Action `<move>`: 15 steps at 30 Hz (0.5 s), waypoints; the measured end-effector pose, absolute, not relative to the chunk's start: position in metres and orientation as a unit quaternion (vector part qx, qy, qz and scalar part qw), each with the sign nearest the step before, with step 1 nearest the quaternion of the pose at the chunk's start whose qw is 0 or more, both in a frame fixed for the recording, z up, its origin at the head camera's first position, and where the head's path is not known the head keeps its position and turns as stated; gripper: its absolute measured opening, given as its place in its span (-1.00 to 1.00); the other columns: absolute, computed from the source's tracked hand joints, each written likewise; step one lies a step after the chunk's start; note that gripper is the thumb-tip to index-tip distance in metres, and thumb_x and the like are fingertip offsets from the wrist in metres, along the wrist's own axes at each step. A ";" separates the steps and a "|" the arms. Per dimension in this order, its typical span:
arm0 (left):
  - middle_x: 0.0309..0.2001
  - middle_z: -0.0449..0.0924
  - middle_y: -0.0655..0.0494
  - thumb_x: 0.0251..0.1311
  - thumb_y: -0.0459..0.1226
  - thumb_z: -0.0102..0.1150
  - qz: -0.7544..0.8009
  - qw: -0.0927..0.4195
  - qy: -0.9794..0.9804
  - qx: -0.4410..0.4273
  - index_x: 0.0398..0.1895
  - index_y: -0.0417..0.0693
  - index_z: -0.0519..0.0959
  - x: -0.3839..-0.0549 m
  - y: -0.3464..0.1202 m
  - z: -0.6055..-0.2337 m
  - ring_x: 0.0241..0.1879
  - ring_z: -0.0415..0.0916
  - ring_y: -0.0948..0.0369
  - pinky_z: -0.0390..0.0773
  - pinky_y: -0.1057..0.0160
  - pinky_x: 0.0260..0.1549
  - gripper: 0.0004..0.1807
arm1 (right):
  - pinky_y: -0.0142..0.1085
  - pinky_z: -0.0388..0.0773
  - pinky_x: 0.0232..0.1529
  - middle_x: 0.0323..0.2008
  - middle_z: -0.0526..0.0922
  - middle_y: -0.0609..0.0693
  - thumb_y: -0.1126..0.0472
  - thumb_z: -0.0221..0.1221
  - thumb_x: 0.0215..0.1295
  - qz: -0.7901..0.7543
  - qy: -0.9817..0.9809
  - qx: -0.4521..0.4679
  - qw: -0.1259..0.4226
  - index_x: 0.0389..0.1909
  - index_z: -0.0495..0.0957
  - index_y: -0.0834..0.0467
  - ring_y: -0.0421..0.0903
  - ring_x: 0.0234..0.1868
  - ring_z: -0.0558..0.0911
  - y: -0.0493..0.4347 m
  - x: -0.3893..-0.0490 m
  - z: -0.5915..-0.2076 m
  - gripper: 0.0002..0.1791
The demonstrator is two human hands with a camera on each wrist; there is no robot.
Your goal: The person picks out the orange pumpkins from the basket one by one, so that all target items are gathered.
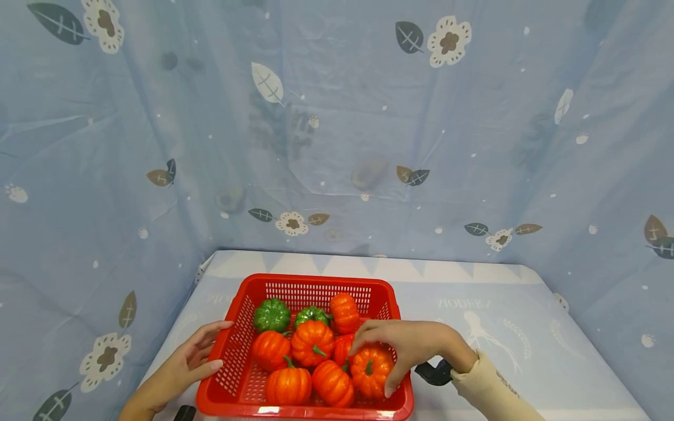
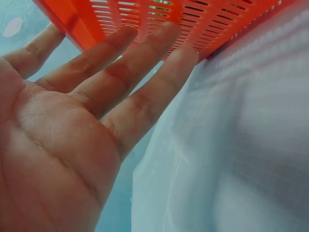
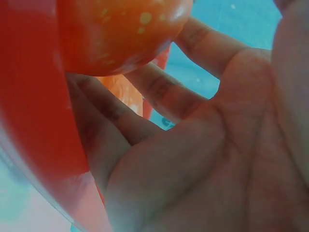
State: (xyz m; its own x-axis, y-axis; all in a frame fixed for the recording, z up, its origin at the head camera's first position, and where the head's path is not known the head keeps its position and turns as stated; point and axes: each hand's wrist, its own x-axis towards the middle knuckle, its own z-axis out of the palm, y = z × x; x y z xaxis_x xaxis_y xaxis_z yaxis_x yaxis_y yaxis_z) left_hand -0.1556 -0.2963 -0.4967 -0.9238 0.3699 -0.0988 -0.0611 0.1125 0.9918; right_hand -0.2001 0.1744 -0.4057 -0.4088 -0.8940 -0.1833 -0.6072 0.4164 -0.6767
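A red plastic basket (image 1: 321, 279) holds several small pumpkins, most of them orange. My right hand (image 1: 408, 345) reaches over its right rim and grips an orange pumpkin (image 1: 371, 374) in the near right corner, thumb on the near side and fingers over the far side. In the right wrist view, the fingers (image 3: 159, 89) curve round the glossy pumpkin (image 3: 125, 38) beside the red rim. At the basket's left side is my left hand (image 1: 192, 362). Its fingers (image 2: 140, 104) are extended against the slotted wall in the left wrist view, holding nothing.
Two green pumpkins (image 1: 272, 316) lie toward the back of the basket, near an upright orange one (image 1: 344, 313). A pale patterned cloth covers the table (image 1: 500, 327). Blue printed curtains (image 1: 337, 146) hang behind and at both sides.
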 end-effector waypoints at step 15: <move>0.49 0.01 -0.43 0.40 -0.41 0.14 0.655 0.164 0.724 0.139 0.58 0.01 0.07 -0.156 -0.300 -0.499 0.17 0.57 0.17 0.68 -0.11 -0.06 -0.24 | -0.26 0.49 0.28 0.23 0.45 -0.28 0.02 0.56 0.08 -0.266 0.801 -0.469 0.261 0.31 0.49 -0.20 -0.27 0.27 0.42 0.180 -0.197 -0.410 -0.26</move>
State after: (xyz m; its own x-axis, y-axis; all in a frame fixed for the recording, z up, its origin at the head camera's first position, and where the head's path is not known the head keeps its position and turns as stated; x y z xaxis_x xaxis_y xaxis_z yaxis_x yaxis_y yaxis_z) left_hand -0.1565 -0.3002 -0.4993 -0.9077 0.4159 -0.0556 -0.0137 0.1031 0.9946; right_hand -0.1972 0.1798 -0.4102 -0.4244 -0.8895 -0.1694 -0.6120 0.4197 -0.6703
